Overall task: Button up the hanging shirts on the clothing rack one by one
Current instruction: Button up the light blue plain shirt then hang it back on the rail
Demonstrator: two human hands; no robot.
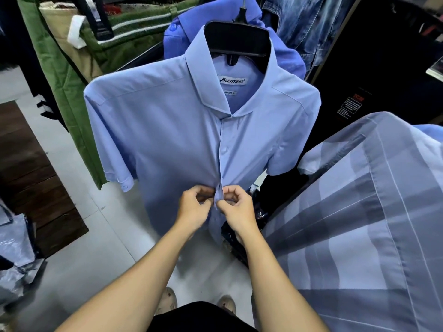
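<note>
A light blue short-sleeved shirt (167,130) hangs on a black hanger (237,39) in front of me. Its placket is closed from the collar down to my hands. My left hand (194,207) pinches the left front edge at the lower placket. My right hand (236,207) pinches the right edge just beside it. The two hands almost touch, and the button between them is hidden by my fingers. Below my hands the shirt front hangs loose.
A blue and grey striped shirt (359,224) hangs close at the right. A darker blue shirt (285,56) hangs behind the hanger, with denim (297,22) further back. Green garments (67,75) hang at the left. Pale floor tiles (96,248) lie below.
</note>
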